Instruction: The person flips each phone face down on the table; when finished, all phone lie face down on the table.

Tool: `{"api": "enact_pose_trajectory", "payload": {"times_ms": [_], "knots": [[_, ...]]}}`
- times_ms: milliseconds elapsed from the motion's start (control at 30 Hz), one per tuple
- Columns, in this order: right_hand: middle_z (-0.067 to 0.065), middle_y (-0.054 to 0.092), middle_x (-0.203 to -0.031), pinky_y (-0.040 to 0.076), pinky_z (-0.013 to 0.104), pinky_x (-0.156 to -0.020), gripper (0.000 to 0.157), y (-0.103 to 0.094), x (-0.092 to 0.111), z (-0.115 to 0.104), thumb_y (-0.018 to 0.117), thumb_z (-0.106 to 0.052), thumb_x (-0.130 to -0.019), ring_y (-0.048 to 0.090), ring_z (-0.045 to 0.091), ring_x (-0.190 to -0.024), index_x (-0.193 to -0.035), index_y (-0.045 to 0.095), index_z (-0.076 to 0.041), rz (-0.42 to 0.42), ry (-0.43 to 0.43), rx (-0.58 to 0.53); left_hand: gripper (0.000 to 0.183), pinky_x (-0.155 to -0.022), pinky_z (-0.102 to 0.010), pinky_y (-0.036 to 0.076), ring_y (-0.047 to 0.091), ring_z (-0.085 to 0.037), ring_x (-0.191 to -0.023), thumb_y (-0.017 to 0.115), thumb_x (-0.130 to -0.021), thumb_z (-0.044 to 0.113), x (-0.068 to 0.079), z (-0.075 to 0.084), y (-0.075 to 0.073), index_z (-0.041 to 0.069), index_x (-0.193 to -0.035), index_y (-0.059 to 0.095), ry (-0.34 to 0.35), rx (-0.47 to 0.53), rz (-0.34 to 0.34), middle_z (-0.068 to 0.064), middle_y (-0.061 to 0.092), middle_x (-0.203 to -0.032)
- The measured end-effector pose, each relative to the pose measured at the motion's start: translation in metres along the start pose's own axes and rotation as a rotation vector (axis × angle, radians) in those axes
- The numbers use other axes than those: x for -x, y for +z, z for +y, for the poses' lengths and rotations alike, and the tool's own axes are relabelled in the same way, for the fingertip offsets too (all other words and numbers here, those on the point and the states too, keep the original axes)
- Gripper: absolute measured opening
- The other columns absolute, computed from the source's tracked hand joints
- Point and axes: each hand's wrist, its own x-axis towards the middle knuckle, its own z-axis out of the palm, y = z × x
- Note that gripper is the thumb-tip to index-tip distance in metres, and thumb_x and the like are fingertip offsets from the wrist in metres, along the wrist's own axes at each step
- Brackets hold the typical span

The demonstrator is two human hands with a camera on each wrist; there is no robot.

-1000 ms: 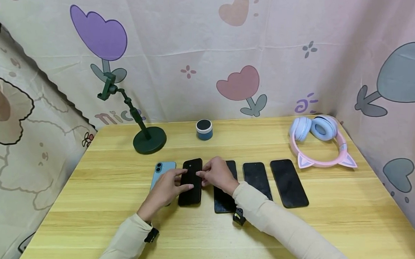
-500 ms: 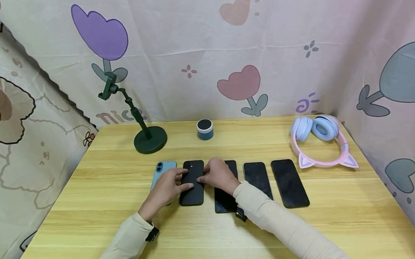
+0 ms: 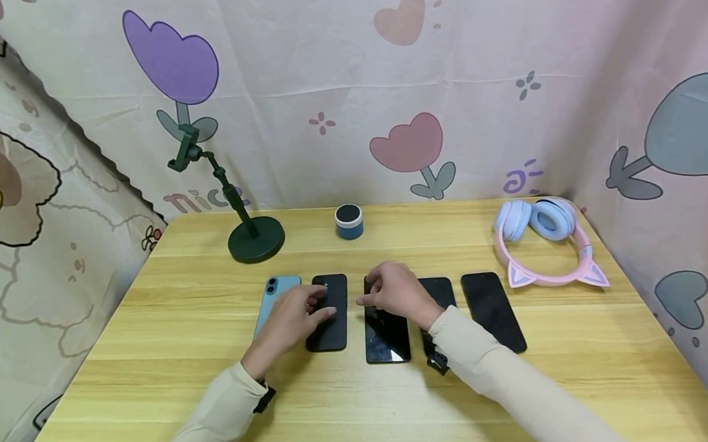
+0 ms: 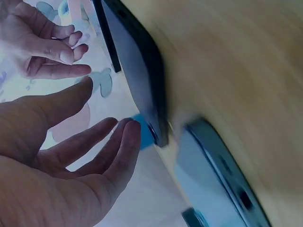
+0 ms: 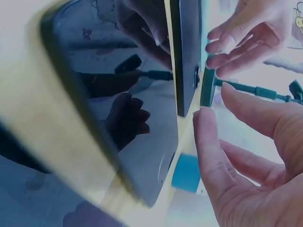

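Note:
A dark phone [image 3: 329, 333] lies flat, back up. My left hand [image 3: 292, 314] hovers over its left side, thumb and fingers spread apart with nothing between them. Partly under that hand lies a light blue phone [image 3: 273, 302], camera side up. My right hand [image 3: 399, 293] is above the top of a glossy black phone [image 3: 388, 341], fingers loosely bent and holding nothing. In the right wrist view the fingertips [image 5: 204, 116] are apart from the thumb, and the glossy screen [image 5: 137, 156] reflects the hand. The left wrist view shows a gap between the left fingers and the dark phone [image 4: 135, 61].
Farther right, two more black phones lie screen up, one [image 3: 439, 292] partly behind the right wrist, the other [image 3: 493, 314] fully visible. Behind stand a dark green phone stand [image 3: 255, 239], a small blue and white round container [image 3: 349, 223] and pink cat-ear headphones [image 3: 552, 279] on the wooden table [image 3: 344, 414].
The dark phone, earlier tilted between both hands, now lies flat. My right hand has let go and moved right over the glossy phone; my left hand has drawn slightly away from it.

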Motion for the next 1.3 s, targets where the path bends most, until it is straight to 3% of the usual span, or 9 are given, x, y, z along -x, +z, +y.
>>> {"api": "enact_pose_trajectory", "payload": {"times_ms": [200,367,467,633,700,867,1000,1300], "knots": [[-0.002,0.066,-0.067,0.057,0.037,-0.079,0.050,-0.014,0.011,0.012,0.084,-0.023,-0.086,0.062,0.011,-0.059,-0.124,0.069,0.005,0.018,0.039,0.036,0.042,-0.087,-0.046,0.055,0.065,-0.026,-0.101,0.078,-0.092,0.023,-0.008,0.014,0.012,0.000,-0.126,0.069,0.041,-0.045,-0.049,-0.012,0.069,-0.113],[-0.001,0.069,-0.068,0.053,0.030,-0.060,0.049,-0.022,0.016,0.022,0.085,-0.024,-0.085,0.062,0.011,-0.057,-0.120,0.070,0.007,0.043,0.074,0.088,0.043,-0.087,-0.046,0.054,0.063,-0.026,-0.102,0.078,-0.092,0.026,-0.013,0.024,0.020,0.000,-0.125,0.070,0.036,-0.084,-0.095,-0.012,0.068,-0.112],[0.003,0.070,-0.069,0.051,0.029,-0.057,0.052,-0.023,0.019,0.028,0.086,-0.023,-0.083,0.062,0.012,-0.055,-0.119,0.069,0.010,0.047,0.104,0.104,0.043,-0.088,-0.045,0.053,0.062,-0.024,-0.100,0.079,-0.091,0.027,-0.015,0.028,0.024,-0.001,-0.123,0.071,0.053,-0.108,-0.110,-0.010,0.068,-0.108],[0.002,0.066,-0.063,0.054,0.030,-0.062,0.056,-0.021,0.022,0.037,0.088,-0.023,-0.081,0.060,0.010,-0.054,-0.119,0.067,0.013,0.048,0.128,0.132,0.030,-0.074,-0.038,0.041,0.051,-0.023,-0.081,0.080,-0.090,0.029,-0.019,0.032,0.032,0.001,-0.090,0.071,0.110,-0.155,-0.146,-0.008,0.055,-0.075],[0.001,0.064,-0.059,0.051,0.028,-0.058,0.053,-0.019,0.022,0.039,0.088,-0.023,-0.081,0.056,0.010,-0.051,-0.116,0.069,0.012,0.040,0.136,0.127,0.031,-0.072,-0.038,0.036,0.048,-0.023,-0.081,0.081,-0.089,0.029,-0.020,0.033,0.035,0.000,-0.090,0.070,0.110,-0.161,-0.164,-0.008,0.051,-0.073],[0.001,0.061,-0.055,0.039,0.024,-0.050,0.047,-0.016,0.023,0.040,0.089,-0.021,-0.079,0.049,0.010,-0.046,-0.110,0.071,0.009,0.026,0.159,0.101,0.051,-0.081,-0.039,0.041,0.053,-0.024,-0.099,0.081,-0.089,0.030,-0.022,0.035,0.042,-0.004,-0.124,0.069,0.084,-0.163,-0.188,-0.009,0.061,-0.097],[0.000,0.061,-0.057,0.041,0.024,-0.051,0.051,-0.015,0.022,0.041,0.090,-0.019,-0.078,0.051,0.010,-0.048,-0.114,0.070,0.011,0.022,0.165,0.096,0.049,-0.085,-0.041,0.043,0.055,-0.026,-0.103,0.081,-0.089,0.030,-0.023,0.037,0.045,-0.003,-0.123,0.069,0.088,-0.150,-0.189,-0.011,0.065,-0.105],[-0.002,0.052,-0.050,0.031,0.024,-0.047,0.024,-0.014,0.019,0.040,0.088,-0.018,-0.080,0.039,0.009,-0.043,-0.085,0.071,-0.002,0.020,0.130,0.101,0.049,-0.092,-0.044,0.047,0.057,-0.028,-0.107,0.083,-0.087,0.027,-0.023,0.040,0.046,-0.004,-0.123,0.068,0.044,-0.113,-0.167,-0.014,0.065,-0.113]]}}
